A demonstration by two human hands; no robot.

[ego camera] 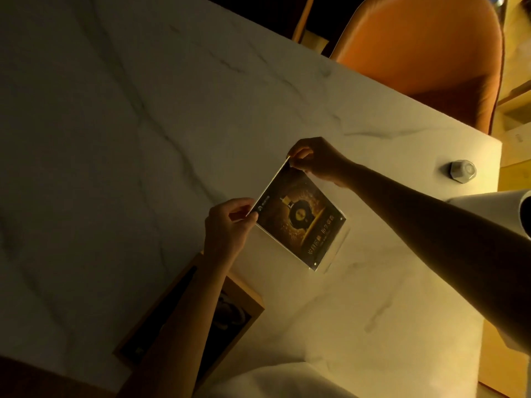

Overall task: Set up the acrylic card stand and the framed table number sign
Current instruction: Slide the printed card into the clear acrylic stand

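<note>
Both hands pinch the top edge of the card stand (298,222), left hand (230,225) at 8 o'clock and right hand (319,159) at 1 o'clock, its base on the table (143,124); acrylic looks light, stiff and slippery, so edges seem safest, wooden frame (184,320) lying flat at 7 o'clock.

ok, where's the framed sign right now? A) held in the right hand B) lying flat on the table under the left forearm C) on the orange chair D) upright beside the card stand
B: the wooden framed sign lies flat on the marble table beneath the left forearm, while the left hand and right hand both pinch the acrylic card stand.
</note>
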